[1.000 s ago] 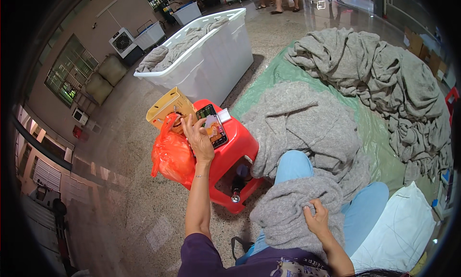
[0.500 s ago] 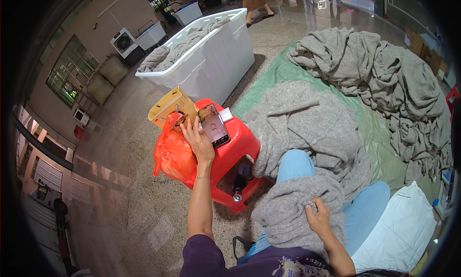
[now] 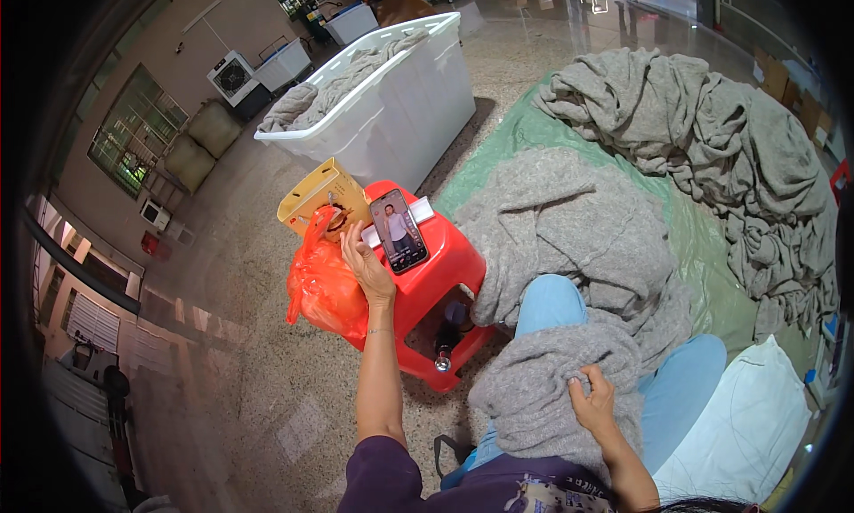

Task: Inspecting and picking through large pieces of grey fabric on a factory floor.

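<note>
My left hand (image 3: 366, 266) reaches out and holds a phone (image 3: 399, 232) with a lit screen, resting it on top of a red plastic stool (image 3: 445, 273). My right hand (image 3: 594, 402) grips a grey cloth (image 3: 551, 388) bunched on my lap, over my light blue trousers (image 3: 685, 397). An orange plastic bag (image 3: 322, 282) hangs at the stool's left side, just under my left hand.
A yellow cardboard box (image 3: 320, 196) stands behind the bag. A large white tub (image 3: 400, 104) holds grey cloths. More grey cloths (image 3: 712, 131) lie on a green sheet (image 3: 507, 140) to the right. A white sack (image 3: 756, 433) sits at lower right. A bottle (image 3: 445, 335) stands under the stool.
My left hand has lowered the phone onto the stool top and tilted its screen up toward me. My right hand stays on the grey cloth.
</note>
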The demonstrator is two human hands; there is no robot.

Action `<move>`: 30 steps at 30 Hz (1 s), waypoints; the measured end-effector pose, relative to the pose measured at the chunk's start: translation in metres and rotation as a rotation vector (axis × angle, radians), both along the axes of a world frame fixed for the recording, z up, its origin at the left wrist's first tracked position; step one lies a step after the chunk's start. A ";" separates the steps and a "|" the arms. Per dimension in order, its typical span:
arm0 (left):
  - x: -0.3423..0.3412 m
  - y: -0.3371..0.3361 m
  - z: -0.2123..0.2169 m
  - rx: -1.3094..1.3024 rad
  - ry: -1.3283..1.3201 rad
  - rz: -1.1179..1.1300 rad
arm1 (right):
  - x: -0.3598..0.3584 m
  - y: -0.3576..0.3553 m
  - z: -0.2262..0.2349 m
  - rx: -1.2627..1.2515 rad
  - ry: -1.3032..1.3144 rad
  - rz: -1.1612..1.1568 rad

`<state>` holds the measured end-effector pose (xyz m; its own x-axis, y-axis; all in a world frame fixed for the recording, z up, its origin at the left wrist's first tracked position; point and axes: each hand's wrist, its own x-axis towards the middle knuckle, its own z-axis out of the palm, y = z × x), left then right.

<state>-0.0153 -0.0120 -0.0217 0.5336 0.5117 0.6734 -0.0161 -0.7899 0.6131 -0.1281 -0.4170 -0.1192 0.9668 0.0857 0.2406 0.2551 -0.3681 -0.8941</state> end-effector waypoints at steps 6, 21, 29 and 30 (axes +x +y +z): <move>-0.002 -0.001 0.000 0.026 0.089 -0.024 | -0.001 -0.001 0.002 -0.040 0.053 -0.009; -0.002 -0.005 0.004 0.042 0.091 0.041 | 0.000 -0.002 0.002 -0.052 0.061 -0.012; -0.002 -0.004 0.003 0.038 0.042 0.030 | -0.001 -0.001 0.001 -0.038 0.030 0.005; -0.002 -0.003 0.002 0.016 0.057 0.030 | 0.000 -0.001 0.001 -0.044 0.053 -0.013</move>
